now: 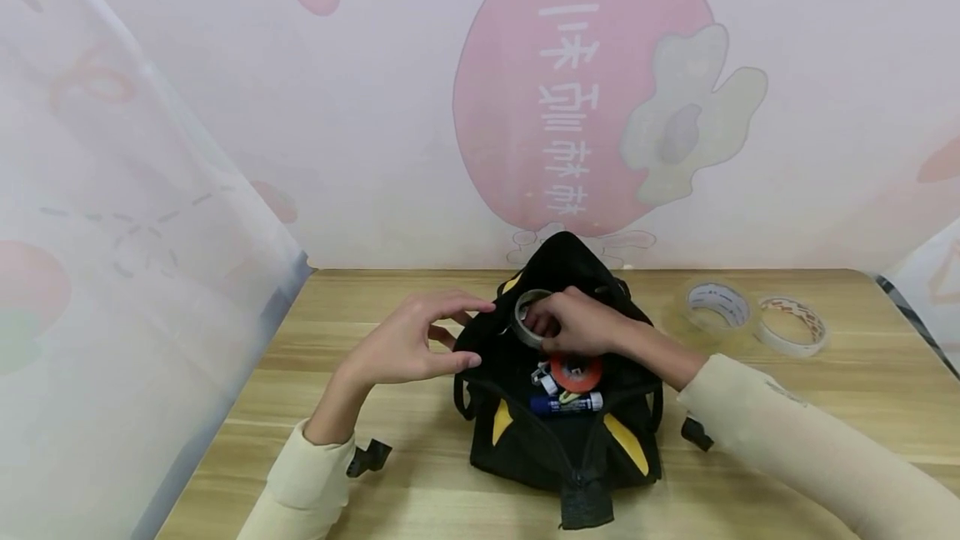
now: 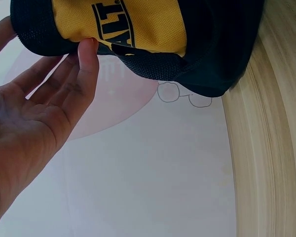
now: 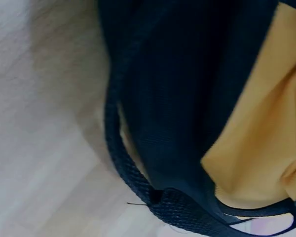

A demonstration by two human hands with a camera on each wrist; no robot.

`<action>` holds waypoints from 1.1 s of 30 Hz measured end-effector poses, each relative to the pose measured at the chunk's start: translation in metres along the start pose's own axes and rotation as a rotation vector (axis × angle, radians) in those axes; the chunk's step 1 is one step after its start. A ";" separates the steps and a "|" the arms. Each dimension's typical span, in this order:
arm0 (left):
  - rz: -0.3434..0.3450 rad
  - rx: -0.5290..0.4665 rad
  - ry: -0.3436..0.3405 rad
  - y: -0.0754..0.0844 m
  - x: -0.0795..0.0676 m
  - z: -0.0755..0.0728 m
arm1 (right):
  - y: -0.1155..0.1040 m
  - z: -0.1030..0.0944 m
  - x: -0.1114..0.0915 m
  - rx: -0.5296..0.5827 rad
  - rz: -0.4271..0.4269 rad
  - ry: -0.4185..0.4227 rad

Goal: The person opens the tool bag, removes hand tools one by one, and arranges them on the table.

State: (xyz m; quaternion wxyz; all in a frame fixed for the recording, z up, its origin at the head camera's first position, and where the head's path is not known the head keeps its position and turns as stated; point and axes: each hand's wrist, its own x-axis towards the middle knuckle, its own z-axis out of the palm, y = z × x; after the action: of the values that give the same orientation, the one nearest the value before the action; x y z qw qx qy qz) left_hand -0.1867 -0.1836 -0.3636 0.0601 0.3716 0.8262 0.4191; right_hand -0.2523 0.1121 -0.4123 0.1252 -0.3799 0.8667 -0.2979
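A black and yellow tool bag [image 1: 525,461] stands unzipped on the table. My left hand [image 1: 408,344] holds its left rim, thumb over the edge and other fingers against the outside; the left wrist view shows fingertips at the yellow panel [image 2: 158,24]. Over the bag's opening, my right hand [image 1: 581,323] grips a roll of tape [image 1: 519,327], fingers curled into its ring. Inside the bag are a red tape roll [image 1: 587,377], a blue marker [image 1: 555,404] and small white and metal items [image 1: 547,382]. The right wrist view shows the bag's side and strap [image 3: 121,148], not the hand.
Two clear tape rolls, one further left [image 1: 718,307] and one further right [image 1: 795,327], lie right of the bag on the wooden table [image 1: 397,482]. Small black pieces show near the left wrist [image 1: 369,458] and right sleeve [image 1: 697,433]. A printed cloth [image 1: 375,148] stands behind.
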 end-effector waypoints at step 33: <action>-0.024 -0.006 0.007 0.002 -0.001 -0.001 | -0.069 -0.085 -0.104 -0.099 -0.115 0.374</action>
State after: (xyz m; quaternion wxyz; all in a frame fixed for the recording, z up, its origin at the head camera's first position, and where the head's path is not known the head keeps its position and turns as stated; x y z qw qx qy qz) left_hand -0.1851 -0.1838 -0.3616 0.0634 0.3597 0.8296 0.4223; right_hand -0.1794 0.1871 -0.3043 -0.0739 -0.3725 0.8654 -0.3268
